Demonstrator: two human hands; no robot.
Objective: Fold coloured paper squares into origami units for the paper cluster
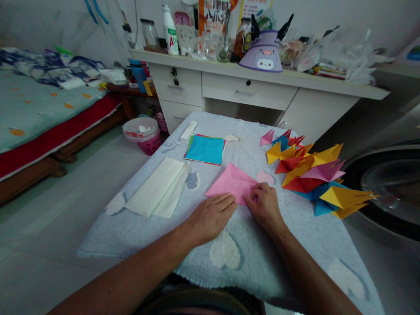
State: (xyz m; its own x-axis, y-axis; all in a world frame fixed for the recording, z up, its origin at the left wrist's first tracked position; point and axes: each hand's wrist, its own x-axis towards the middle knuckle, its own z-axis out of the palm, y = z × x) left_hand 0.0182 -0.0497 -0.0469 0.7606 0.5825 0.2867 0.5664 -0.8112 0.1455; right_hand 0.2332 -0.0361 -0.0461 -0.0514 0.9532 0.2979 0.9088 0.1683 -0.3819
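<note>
A pink sheet of origami paper [230,180] lies flat on the cloth-covered table with one corner pointing away from me. My left hand [213,214] rests flat on its near left part, fingers stretched out together. At the right corner, my right hand [264,203] has its fingers curled and pinched on the paper's edge. Beyond the pink sheet sits a stack of coloured square papers [205,149], blue on top. To the right stand several folded paper cranes [305,168] in yellow, red, pink and blue, bunched together.
A folded pale cloth or tissue [157,188] lies to the left, and a small white box [188,131] stands near the far edge. Past the table is a white desk [223,70] crowded with jars and bottles. A pink bin [149,142] stands on the floor beside a bed [49,113].
</note>
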